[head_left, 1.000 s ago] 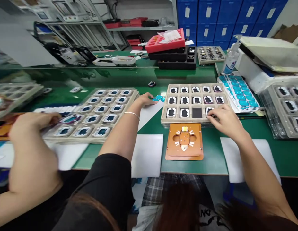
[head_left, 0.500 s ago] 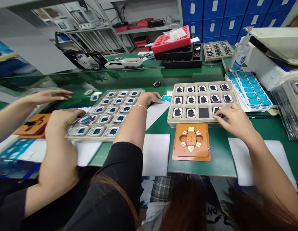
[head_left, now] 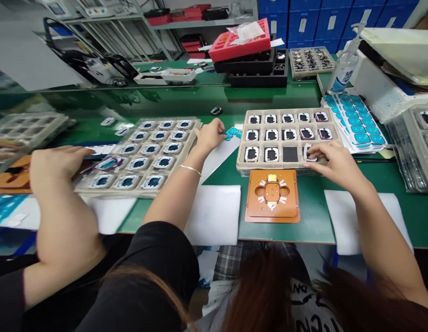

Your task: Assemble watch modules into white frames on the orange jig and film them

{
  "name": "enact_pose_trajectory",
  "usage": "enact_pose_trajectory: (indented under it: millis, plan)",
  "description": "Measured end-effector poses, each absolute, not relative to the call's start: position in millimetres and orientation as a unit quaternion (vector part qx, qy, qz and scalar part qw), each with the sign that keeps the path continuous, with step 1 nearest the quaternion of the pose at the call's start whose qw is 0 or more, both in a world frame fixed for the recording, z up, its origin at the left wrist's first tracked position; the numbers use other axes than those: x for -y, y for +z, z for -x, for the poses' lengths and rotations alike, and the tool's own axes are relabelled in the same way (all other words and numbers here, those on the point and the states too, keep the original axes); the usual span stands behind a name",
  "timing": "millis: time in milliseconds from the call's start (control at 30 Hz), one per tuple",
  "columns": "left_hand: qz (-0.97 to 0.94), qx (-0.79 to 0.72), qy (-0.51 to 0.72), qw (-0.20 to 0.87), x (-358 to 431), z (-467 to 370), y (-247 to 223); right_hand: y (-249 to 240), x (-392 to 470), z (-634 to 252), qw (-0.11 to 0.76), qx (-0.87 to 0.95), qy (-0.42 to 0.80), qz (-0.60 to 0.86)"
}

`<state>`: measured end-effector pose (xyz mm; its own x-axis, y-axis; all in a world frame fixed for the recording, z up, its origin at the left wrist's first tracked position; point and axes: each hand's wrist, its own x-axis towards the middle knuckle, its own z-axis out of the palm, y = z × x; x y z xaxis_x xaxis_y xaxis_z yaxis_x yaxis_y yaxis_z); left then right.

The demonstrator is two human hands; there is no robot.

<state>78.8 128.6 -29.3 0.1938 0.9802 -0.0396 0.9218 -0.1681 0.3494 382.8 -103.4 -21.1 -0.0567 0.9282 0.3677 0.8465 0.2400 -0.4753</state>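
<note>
My right hand (head_left: pixel 327 157) grips a white-rimmed square part (head_left: pixel 308 152) at the front row of a beige compartment tray (head_left: pixel 239 161), tilting it up beside a bare compartment. My left hand (head_left: pixel 211 134), with a white band on the wrist, pinches the edge of a blue sticker (head_left: pixel 228 135) over a white backing sheet (head_left: pixel 214 159). Between my arms, an orange fixture (head_left: pixel 272 214) with an oval recess lies in front of the tray, with no part in its recess.
At left, a co-worker's hand (head_left: pixel 58 161) reaches past a second tray (head_left: pixel 145 191) of parts. Blue sticker sheets (head_left: pixel 361 127), a sanitizer bottle (head_left: pixel 342 74) and stacked trays (head_left: pixel 416 147) stand right. A red tray (head_left: pixel 240 44) tops black trays behind.
My right hand has lifted and tilted the part in its compartment. My left hand has raised the sticker's edge slightly. The view has shifted, with the co-worker's far hand now at the left edge.
</note>
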Motion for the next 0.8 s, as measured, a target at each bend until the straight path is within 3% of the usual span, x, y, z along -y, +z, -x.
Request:
enact_pose_trajectory:
  millis: [100, 200, 333, 533, 633, 800]
  plan:
    - [-0.767, -0.584, 0.261, 0.046, -79.8, -78.9, -15.4, -20.7, 102.3, -382.8, 0.320, 0.718, 0.081, 0.612]
    - [-0.826, -0.441, 0.349, 0.013, -16.7, -84.9, -4.9, -18.8, 100.9, -383.2, 0.303, 0.739, 0.068, 0.598]
    - [-0.917, -0.174, 0.357, 0.025, 47.2, -95.1, -16.2, -12.4, 104.0, -377.1, 0.314, 0.757, 0.048, 0.571]
    - [-0.938, -0.098, 0.321, 0.087, 59.2, -95.3, -36.9, 4.1, 126.7, -339.6, 0.407, 0.753, 0.140, 0.498]
    - [-0.949, -0.060, 0.282, 0.127, 56.0, -92.5, -32.4, 4.7, 136.3, -324.7, 0.379, 0.777, 0.206, 0.459]
    - [-0.944, 0.017, 0.289, 0.157, 53.6, -89.6, -28.3, 3.1, 140.9, -324.0, 0.306, 0.807, 0.178, 0.473]
